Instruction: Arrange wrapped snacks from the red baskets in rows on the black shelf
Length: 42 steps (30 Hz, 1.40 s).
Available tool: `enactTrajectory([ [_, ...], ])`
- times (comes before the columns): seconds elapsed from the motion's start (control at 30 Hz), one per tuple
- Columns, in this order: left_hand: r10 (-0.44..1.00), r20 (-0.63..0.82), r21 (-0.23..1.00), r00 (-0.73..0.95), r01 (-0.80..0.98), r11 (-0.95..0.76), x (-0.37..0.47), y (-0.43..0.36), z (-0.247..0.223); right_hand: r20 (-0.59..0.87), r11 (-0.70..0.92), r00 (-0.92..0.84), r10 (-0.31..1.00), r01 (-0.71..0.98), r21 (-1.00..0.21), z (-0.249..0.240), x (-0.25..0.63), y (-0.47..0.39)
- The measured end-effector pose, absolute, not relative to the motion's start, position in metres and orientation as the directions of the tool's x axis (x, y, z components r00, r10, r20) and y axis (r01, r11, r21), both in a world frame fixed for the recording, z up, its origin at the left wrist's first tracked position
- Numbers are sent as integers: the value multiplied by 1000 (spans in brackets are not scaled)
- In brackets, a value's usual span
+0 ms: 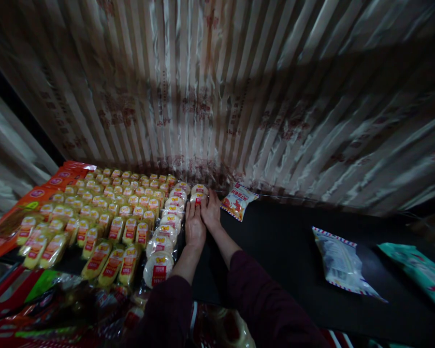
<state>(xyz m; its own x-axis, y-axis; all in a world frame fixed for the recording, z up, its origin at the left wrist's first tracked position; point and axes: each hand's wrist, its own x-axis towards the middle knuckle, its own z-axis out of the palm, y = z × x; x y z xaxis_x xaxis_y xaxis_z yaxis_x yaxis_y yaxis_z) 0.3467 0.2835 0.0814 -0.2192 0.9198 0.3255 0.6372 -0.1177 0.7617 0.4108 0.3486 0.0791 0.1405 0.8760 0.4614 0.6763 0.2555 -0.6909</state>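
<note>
Side by side, my left hand (195, 226) and my right hand (211, 211) reach forward to a clear-wrapped round white cake (198, 197) with a red label. My left fingers lie stretched at its near edge. The right hand's fingers extend along its right side, and both thumbs are hard to make out. Another wrapped white cake (199, 188) sits just behind it. To the left runs a row of overlapping wrapped white cakes (166, 231). Beyond that row stand many yellow wrapped cakes (130, 228) in packed lines.
An orange bag (36, 194) lies at the far left. On the black surface (275, 251) rest a red-and-white snack packet (238, 200), a pale packet (340, 261) and a green packet (418, 270). A red basket (3, 309) with packets stands in front. Printed sheeting (203, 96) hangs behind.
</note>
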Motion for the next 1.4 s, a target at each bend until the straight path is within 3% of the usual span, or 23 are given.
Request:
enactTrajectory([
  [0.43, 915, 331, 764, -230, 634, -117, 345, 288, 79, 379, 240, 82, 922, 646, -725, 83, 405, 365],
  [1.4, 839, 413, 781, -355, 611, -127, 339, 299, 74, 359, 239, 36, 933, 681, -692, 81, 401, 367],
])
